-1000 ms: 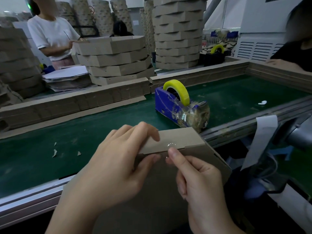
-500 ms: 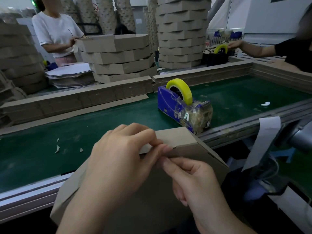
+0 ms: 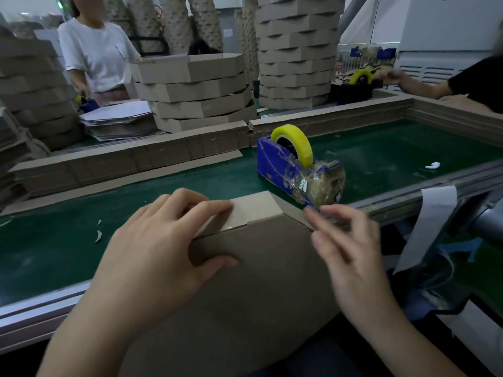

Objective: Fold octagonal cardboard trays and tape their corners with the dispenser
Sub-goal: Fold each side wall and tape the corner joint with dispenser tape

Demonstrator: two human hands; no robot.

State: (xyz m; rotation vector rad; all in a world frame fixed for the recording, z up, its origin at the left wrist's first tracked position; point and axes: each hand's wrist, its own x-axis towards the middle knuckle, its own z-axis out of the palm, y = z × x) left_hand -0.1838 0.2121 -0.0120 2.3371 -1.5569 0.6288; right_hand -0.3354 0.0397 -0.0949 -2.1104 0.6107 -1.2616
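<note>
While left hand (image 3: 152, 257) fingers pinch tray (image 3: 258, 281) rim, right hand (image 3: 351, 254) fingers spread, empty; cardboard probably light, stiff: hold beside corners.

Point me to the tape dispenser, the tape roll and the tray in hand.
tape dispenser (image 3: 272, 165), head view, blue side wall.
tape roll (image 3: 304, 145), head view, yellow outer band.
tray (image 3: 258, 268), head view, broad cardboard face.

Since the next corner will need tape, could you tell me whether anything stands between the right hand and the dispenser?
Nothing visible does. The right hand, blurred and empty, hovers just short of the near end of the dispenser; only the metal rail lies between. The tray, gripped by the left hand, sits to its left.
</note>
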